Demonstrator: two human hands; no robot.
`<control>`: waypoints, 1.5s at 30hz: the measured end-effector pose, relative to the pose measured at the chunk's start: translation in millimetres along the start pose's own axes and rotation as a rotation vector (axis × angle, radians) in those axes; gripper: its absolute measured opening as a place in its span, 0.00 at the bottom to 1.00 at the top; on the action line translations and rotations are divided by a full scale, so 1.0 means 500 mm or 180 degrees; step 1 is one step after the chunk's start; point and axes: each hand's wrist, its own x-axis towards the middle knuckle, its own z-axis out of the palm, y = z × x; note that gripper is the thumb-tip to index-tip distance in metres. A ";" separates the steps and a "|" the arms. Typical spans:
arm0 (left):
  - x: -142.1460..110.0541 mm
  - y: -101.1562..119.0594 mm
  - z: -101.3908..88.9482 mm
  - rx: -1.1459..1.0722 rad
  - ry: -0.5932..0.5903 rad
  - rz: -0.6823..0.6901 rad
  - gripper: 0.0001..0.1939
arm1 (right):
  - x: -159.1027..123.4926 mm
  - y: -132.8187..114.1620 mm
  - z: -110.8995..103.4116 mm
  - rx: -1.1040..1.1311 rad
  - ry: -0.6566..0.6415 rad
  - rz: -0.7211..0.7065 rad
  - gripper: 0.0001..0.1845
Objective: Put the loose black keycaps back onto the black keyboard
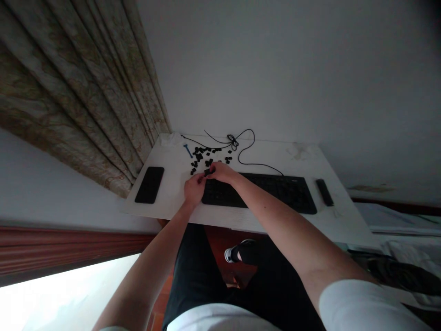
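A small black keycap (208, 172) is pinched between the fingertips of my left hand (194, 189) and my right hand (221, 172). Both hands sit just above the top left edge of a black computer keyboard (265, 194). Several loose black keycaps (203, 154) lie scattered on the white desk (175, 193) just beyond my hands. A blue plastic tool (188, 150), perhaps a keycap puller, lies to their left. Behind them runs a looped black cable (233, 142), which leads to the keyboard.
A black smartphone (149, 185) lies at the desk's left, and a black remote control (324, 192) at its right. A wall rises behind the desk, with a patterned curtain (76, 101) at the left. My dark-clad legs are below the desk's near edge.
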 end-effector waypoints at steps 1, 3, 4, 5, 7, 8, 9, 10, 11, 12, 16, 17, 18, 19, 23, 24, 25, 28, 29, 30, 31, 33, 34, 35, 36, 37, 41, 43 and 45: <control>-0.001 0.001 0.001 0.0006 0.0000 0.0012 0.14 | -0.005 -0.004 -0.002 -0.0062 0.0009 0.0091 0.17; -0.003 0.004 0.001 0.0035 0.0007 0.0079 0.14 | -0.014 -0.012 -0.007 -0.0137 0.0058 0.0251 0.17; -0.004 0.005 0.000 0.0032 0.0019 0.0128 0.15 | -0.018 -0.015 -0.009 -0.0116 0.0058 0.0270 0.17; -0.006 0.005 0.000 0.0009 0.0037 0.0181 0.14 | -0.021 -0.015 -0.012 -0.0037 0.0043 0.0226 0.17; -0.009 0.003 -0.002 -0.0061 0.0086 0.0294 0.13 | -0.025 -0.010 -0.021 0.0253 0.0084 0.0022 0.14; -0.010 0.002 -0.003 -0.0077 0.0115 0.0350 0.13 | -0.028 -0.004 -0.027 0.0403 0.0201 -0.0065 0.12; -0.011 0.000 -0.003 -0.0062 0.0141 0.0405 0.13 | -0.032 0.006 -0.034 0.0518 0.0395 -0.0101 0.11; -0.011 -0.002 -0.004 -0.0009 0.0163 0.0459 0.14 | -0.038 0.019 -0.042 0.0585 0.0653 -0.0086 0.10; -0.011 -0.004 -0.004 0.0077 0.0182 0.0513 0.14 | -0.048 0.035 -0.051 0.0596 0.0948 -0.0030 0.10; -0.010 -0.005 -0.003 0.0177 0.0193 0.0568 0.15 | -0.062 0.056 -0.061 0.0563 0.1241 0.0049 0.11; -0.008 -0.007 -0.001 0.0385 0.0206 0.0747 0.15 | -0.156 0.181 -0.106 0.0346 0.2214 0.0060 0.13; -0.007 -0.007 -0.001 0.0378 0.0220 0.0760 0.15 | -0.187 0.220 -0.117 0.0250 0.2454 0.0098 0.14; -0.006 -0.008 0.000 0.0356 0.0239 0.0754 0.14 | -0.219 0.261 -0.126 0.0108 0.2663 0.0150 0.15; -0.005 -0.009 0.001 0.0326 0.0263 0.0732 0.14 | -0.251 0.301 -0.132 -0.0075 0.2833 0.0225 0.16; -0.004 -0.013 0.007 0.0202 0.0391 0.0638 0.13 | -0.355 0.432 -0.128 -0.0675 0.3381 0.0658 0.20; -0.004 -0.014 0.008 0.0182 0.0443 0.0645 0.13 | -0.371 0.452 -0.120 -0.0753 0.3414 0.0682 0.20; -0.003 -0.015 0.009 0.0170 0.0511 0.0662 0.13 | -0.383 0.465 -0.111 -0.0812 0.3423 0.0673 0.20; 0.000 -0.019 0.003 0.0220 0.0810 0.0699 0.15 | -0.396 0.479 -0.089 -0.0956 0.3366 0.0585 0.22; 0.003 -0.021 -0.002 0.0287 0.0897 0.0697 0.15 | -0.396 0.478 -0.086 -0.1002 0.3336 0.0573 0.22; 0.008 -0.023 -0.009 0.0384 0.0958 0.0692 0.17 | -0.395 0.476 -0.085 -0.1040 0.3302 0.0569 0.22; 0.014 -0.025 -0.017 0.0504 0.0978 0.0692 0.18 | -0.393 0.474 -0.086 -0.1066 0.3267 0.0572 0.23; 0.032 -0.029 -0.034 0.0797 0.0850 0.0739 0.19 | -0.391 0.470 -0.090 -0.1072 0.3206 0.0591 0.23; 0.042 -0.031 -0.043 0.0957 0.0714 0.0793 0.18 | -0.391 0.470 -0.092 -0.1061 0.3189 0.0608 0.24; 0.052 -0.032 -0.050 0.1118 0.0545 0.0860 0.17 | -0.391 0.469 -0.094 -0.1049 0.3179 0.0626 0.24; 0.062 -0.033 -0.057 0.1277 0.0374 0.0930 0.15 | -0.391 0.470 -0.095 -0.1041 0.3173 0.0643 0.24; 0.071 -0.033 -0.062 0.1430 0.0216 0.0997 0.14 | -0.391 0.470 -0.095 -0.1035 0.3172 0.0662 0.25; 0.093 -0.031 -0.070 0.1810 -0.0100 0.1166 0.12 | -0.392 0.474 -0.092 -0.1012 0.3201 0.0718 0.25; 0.097 -0.029 -0.069 0.1856 -0.0142 0.1202 0.13 | -0.392 0.474 -0.092 -0.0996 0.3213 0.0723 0.25; 0.099 -0.027 -0.069 0.1857 -0.0150 0.1215 0.14 | -0.392 0.473 -0.092 -0.0982 0.3218 0.0710 0.25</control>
